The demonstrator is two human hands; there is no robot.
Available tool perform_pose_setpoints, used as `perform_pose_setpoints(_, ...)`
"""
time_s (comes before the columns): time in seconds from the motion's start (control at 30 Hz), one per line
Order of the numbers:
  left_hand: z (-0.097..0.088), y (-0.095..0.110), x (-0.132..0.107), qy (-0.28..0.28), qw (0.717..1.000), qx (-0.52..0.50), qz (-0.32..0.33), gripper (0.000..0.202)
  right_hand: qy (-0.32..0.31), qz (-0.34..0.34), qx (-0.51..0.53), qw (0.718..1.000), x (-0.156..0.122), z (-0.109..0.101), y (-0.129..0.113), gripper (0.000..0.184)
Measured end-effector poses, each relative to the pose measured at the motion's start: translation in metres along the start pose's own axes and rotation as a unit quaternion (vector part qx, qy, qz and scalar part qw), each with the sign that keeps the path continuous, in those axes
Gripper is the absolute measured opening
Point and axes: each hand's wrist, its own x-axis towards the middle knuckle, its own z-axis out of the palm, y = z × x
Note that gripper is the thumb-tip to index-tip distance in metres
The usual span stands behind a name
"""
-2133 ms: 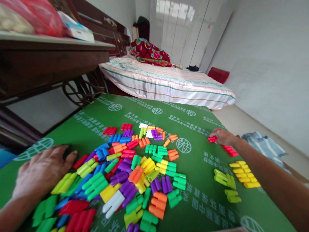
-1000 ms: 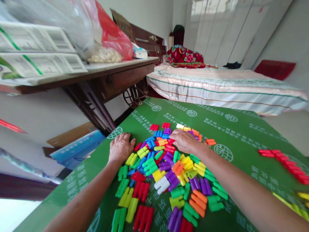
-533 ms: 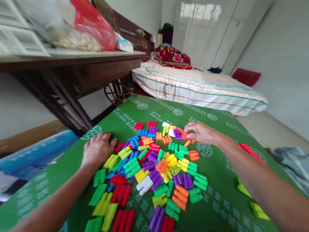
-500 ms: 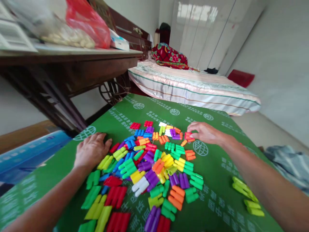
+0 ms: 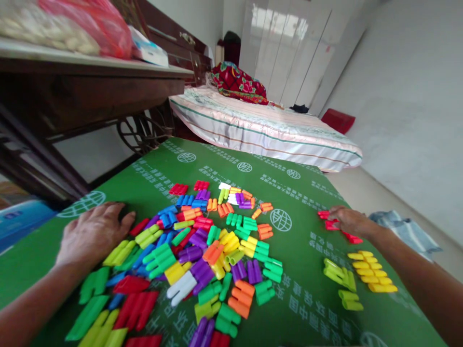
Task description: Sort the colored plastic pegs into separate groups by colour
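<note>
A pile of toy building blocks (image 5: 197,253), made of rounded plastic tubes joined side by side, spreads over a green table (image 5: 300,197). It mixes red, green, yellow, purple, blue, orange and white. My left hand (image 5: 92,231) lies flat at the left edge of the pile, fingers stretched out, close to a red block (image 5: 139,226). On the right side my right hand (image 5: 349,221) has its fingers closed on a red block (image 5: 331,225), low over the table. Other red blocks (image 5: 352,238) lie right beside its fingers.
Nearer me on the right are lime blocks (image 5: 340,273) and a group of yellow blocks (image 5: 374,271). A brown sewing-machine table (image 5: 90,91) with bags on top stands at the left. Behind the green table is a bed (image 5: 267,125); a cloth (image 5: 401,231) lies on the right.
My right hand has moved from the far side of the pile to the right with a red block. The view has turned right, showing the yellow group. My left hand stays by the pile.
</note>
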Motion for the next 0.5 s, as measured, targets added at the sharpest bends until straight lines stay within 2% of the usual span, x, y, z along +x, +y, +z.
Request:
perform_pose_setpoints(0.1, 0.0, -0.001, 0.0, -0.002, 1.0, 0.0, 0.001, 0.069, -0.023, 0.031, -0.015, 0.999, 0.0, -0.003, 0.0, 0.028)
perform_pose_setpoints(0.2, -0.002, -0.001, -0.001, -0.006, 1.0, -0.001, 0.001, 0.07, -0.017, 0.051, -0.012, 0.998, -0.001, -0.006, -0.002, 0.031)
perform_pose_setpoints(0.37, -0.005, 0.003, -0.003, -0.009, 1.0, -0.005, -0.004, 0.071, -0.015, 0.027, 0.013, 0.999, -0.002, 0.001, -0.008, 0.024)
perform_pose_setpoints(0.5, -0.006, 0.005, -0.004, -0.012, 1.0, -0.004, -0.005, 0.068, -0.005, 0.035, 0.013, 0.999, -0.002, 0.007, -0.01, 0.018)
